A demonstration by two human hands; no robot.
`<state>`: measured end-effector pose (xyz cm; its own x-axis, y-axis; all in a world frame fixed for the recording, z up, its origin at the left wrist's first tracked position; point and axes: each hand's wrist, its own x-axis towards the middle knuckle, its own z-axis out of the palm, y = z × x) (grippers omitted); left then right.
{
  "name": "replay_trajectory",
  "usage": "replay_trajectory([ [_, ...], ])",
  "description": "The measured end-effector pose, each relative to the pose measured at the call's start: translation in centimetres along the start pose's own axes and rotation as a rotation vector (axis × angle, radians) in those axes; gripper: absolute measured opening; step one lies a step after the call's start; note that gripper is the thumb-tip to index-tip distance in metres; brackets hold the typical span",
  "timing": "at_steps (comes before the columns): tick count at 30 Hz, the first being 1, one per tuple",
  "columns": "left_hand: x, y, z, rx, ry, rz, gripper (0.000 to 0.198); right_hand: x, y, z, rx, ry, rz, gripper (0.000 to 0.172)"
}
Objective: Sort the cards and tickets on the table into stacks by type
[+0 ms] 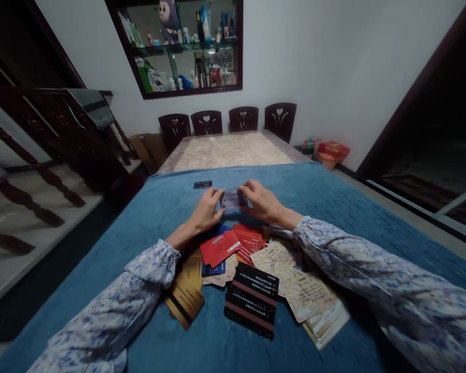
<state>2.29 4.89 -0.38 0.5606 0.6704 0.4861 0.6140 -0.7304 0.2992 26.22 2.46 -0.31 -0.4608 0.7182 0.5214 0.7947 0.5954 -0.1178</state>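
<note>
Between my two hands is a pale lilac card (231,200), upright or nearly so above the blue cloth. My left hand (207,209) pinches its left edge with thumb and fingers. Its right edge is gripped by my right hand (262,202). Below my wrists lies a loose spread of cards: red cards (220,247), gold cards (185,294), black striped cards (252,300) and cream printed cards (308,292). Blue cards (214,269) show partly under the red ones. A single dark card (202,185) lies apart, beyond my left hand.
The blue cloth (155,207) covers the near part of the table; the far part shows a marble-like top (241,147). Dark wooden chairs (280,120) stand along the far wall. A banister (34,176) is at left, a red bag (333,150) on the floor at right.
</note>
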Motion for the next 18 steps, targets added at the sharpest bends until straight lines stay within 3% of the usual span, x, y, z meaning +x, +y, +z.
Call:
replay_trajectory([
  [8, -1.3, -4.0, -2.4, 0.121, -0.070, 0.033, 0.056, 3.5, -2.1, 2.2, 0.014, -0.080, -0.007, 0.043],
  [18, -2.2, -9.2, -3.2, 0.150, -0.143, -0.114, 0.048, 8.0, -3.2, 6.8, 0.064, -0.198, 0.039, 0.035],
])
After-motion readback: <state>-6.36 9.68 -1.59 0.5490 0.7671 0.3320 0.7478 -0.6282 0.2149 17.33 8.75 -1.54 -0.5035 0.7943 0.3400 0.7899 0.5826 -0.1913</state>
